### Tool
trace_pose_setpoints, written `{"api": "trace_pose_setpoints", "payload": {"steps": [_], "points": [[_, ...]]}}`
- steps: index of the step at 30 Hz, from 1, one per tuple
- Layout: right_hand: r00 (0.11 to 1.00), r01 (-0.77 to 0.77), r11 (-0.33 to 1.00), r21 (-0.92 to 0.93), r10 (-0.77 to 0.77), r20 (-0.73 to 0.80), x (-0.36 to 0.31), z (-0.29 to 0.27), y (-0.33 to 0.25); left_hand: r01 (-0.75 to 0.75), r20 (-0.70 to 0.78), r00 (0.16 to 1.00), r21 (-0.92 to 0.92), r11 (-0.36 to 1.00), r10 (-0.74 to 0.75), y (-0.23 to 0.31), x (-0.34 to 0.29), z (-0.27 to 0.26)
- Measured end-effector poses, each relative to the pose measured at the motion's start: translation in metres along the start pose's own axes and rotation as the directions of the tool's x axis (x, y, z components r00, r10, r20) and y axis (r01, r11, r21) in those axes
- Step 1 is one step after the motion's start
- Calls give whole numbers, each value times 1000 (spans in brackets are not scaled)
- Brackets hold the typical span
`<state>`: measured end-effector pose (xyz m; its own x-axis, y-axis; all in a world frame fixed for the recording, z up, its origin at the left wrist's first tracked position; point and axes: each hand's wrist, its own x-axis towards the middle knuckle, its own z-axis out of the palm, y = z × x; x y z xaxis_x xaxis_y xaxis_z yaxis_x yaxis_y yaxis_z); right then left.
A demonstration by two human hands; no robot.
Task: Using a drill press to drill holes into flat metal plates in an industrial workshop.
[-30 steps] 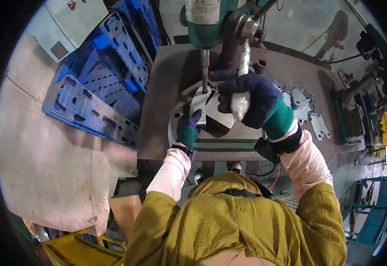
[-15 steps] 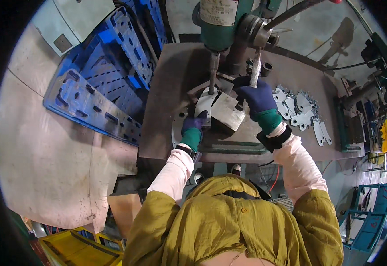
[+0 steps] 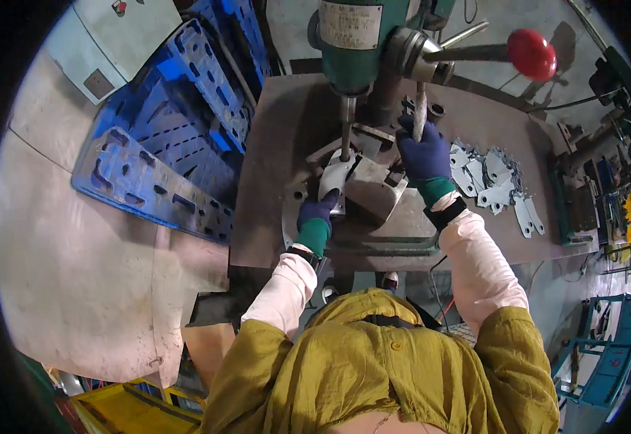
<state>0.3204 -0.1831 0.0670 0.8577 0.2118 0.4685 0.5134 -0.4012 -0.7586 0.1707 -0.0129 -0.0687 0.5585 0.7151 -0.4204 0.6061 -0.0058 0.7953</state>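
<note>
A green drill press (image 3: 362,45) stands on the bench, its spindle (image 3: 346,119) pointing down onto a flat, light-grey metal plate (image 3: 336,176). My left hand (image 3: 319,209), in a dark blue glove with a green cuff, holds the plate's near end; its thumb lies on top and the other fingers are partly hidden. Beside the plate sits a steel block (image 3: 375,189). My right hand (image 3: 425,153), gloved alike, is closed around one feed lever (image 3: 420,112) of the press. Where the drill tip meets the plate is hard to make out.
Several loose metal plates (image 3: 485,177) lie piled on the right of the brown bench (image 3: 272,145). A second lever with a red knob (image 3: 531,54) sticks out above them. Blue plastic pallets (image 3: 156,181) stand at the left, and a blue rack (image 3: 605,354) at the lower right.
The feed levers have turned, bringing the red-knobbed one down into view. My right hand has shifted slightly right with its lever. My left hand remains on the plate.
</note>
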Motion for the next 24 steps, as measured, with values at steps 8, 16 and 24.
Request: {"api": "trace_pose_setpoints", "payload": {"steps": [8, 16, 24], "points": [[987, 96, 980, -175, -117, -109, 7, 4, 9, -72, 104, 988, -329, 942, 111, -26, 20, 11], [970, 145, 956, -255, -188, -153, 11, 7, 12, -48, 123, 989, -250, 967, 81, -30, 25, 11], [892, 349, 911, -219, -395, -222, 20, 9, 19, -16, 249, 956, -474, 880, 152, -17, 5, 2]]}}
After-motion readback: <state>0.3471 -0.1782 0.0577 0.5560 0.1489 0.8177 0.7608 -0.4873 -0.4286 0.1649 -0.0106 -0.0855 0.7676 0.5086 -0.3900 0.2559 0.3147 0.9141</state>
